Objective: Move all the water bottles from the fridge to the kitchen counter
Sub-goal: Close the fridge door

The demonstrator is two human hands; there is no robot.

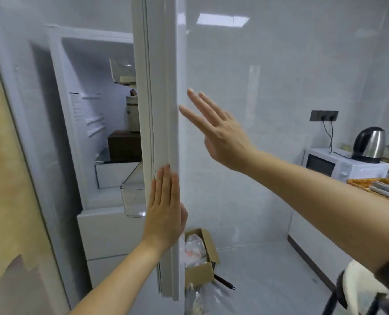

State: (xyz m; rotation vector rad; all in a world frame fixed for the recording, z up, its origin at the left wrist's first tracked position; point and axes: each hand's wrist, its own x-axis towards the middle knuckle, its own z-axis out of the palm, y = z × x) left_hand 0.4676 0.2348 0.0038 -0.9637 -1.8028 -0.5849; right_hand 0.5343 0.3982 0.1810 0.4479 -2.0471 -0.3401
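The white fridge door (164,87) stands edge-on in the middle of the view, partly open. My left hand (165,208) lies flat with straight fingers against the door's edge and seal. My right hand (218,130) is raised beside the door's outer face, fingers straight and spread, holding nothing. Behind the door the fridge interior (102,114) shows shelves with a dark brown box (124,145) and a pale container (133,114). An empty clear door bin (133,198) hangs low. No water bottle is visible.
A white microwave (343,164) with a steel kettle (370,142) on it stands on the counter at the right, next to a patterned tray (371,184). A cardboard box (200,253) of plastic bags and a dark pan handle (224,281) lie on the floor behind the door.
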